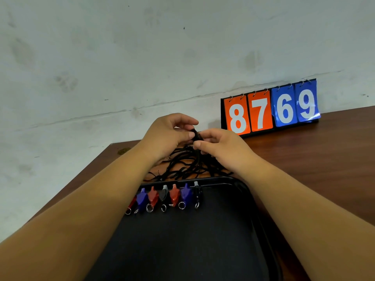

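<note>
Hands first: the left hand [170, 134] and right hand [221, 147] meet over the far middle of the bench [324, 149], both pinching one small black piece [196, 134] between thumb and fingertips. So each grip is narrow and closed on that same piece, left from the left side, right from the right. It's too small and too covered by fingers for me to say exactly what it is. It sits up off the bench, right above a messy tangle of black cords [186, 165] lying on the wood just past the far edge of a black tray [223, 178]. I can't tell whether the piece is tied to one of those cords. On the tray, along its far edge, there's a neat row of whistles [164, 196] in blue, red and black, side by side, each with a little metal ring at its near end; the leftmost red one is partly hidden behind the left forearm. Far right on the bench stands a flip scoreboard [269, 110] reading 8 7 in orange and 6 9 in blue, up against the scuffed white wall [142, 57].
</note>
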`<state>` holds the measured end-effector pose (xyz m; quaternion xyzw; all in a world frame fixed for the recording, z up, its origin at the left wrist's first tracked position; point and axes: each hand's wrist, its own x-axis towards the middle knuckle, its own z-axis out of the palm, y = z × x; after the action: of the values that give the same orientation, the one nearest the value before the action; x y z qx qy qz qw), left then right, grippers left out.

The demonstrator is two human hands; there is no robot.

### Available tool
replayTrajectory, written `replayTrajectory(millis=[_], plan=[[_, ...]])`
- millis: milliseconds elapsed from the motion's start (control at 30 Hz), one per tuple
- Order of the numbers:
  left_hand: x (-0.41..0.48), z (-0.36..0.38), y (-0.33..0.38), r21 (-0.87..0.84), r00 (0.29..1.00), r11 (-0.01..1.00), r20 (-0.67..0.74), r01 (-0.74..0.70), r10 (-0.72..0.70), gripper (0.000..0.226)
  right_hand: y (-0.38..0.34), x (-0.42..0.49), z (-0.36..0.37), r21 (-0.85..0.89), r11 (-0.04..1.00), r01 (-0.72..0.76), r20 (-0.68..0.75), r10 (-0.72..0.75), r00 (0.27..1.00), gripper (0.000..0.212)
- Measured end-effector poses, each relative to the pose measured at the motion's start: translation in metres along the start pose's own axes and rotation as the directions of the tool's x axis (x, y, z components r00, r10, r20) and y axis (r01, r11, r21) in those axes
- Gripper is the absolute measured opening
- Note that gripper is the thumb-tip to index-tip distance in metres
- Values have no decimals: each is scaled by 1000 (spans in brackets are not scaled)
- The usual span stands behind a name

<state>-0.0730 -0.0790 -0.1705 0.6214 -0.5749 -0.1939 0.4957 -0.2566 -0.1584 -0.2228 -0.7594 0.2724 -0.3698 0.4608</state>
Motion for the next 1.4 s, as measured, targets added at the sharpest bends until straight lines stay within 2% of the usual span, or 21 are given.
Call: replayTrajectory(millis=[300, 467, 567, 733, 933, 1200, 1400], plan=[[-17, -15, -5, 96, 999, 995, 41, -29, 25, 29, -6, -4, 0, 2, 999, -52, 111, 51, 993, 17], [-25, -31, -17, 172, 991, 985, 129, 19, -42, 24, -7, -4, 3, -152, 986, -75, 223, 108, 969, 18], [-28, -48, -27, 207, 981, 976, 163, 74, -109, 18, -14, -6, -1, -213, 976, -40, 286, 101, 953, 16], [-31, -67, -51, 354, 955, 930, 233, 95, -186, 18, -19, -7, -8, -293, 956, -25, 317, 122, 941, 8], [-32, -65, -61, 526, 918, 850, 339, -5, -204, 17, -17, -7, -22, -352, 935, -38, 433, 198, 879, 12], [-34, -64, -67, 531, 947, 848, 277, -8, -165, 14, -8, -3, -22, -420, 907, 9, 506, 226, 832, 8], [-36, -64, -67, 520, 957, 854, 252, -10, -143, 14, -6, -3, -20, -443, 896, 13, 500, 235, 833, 10]])
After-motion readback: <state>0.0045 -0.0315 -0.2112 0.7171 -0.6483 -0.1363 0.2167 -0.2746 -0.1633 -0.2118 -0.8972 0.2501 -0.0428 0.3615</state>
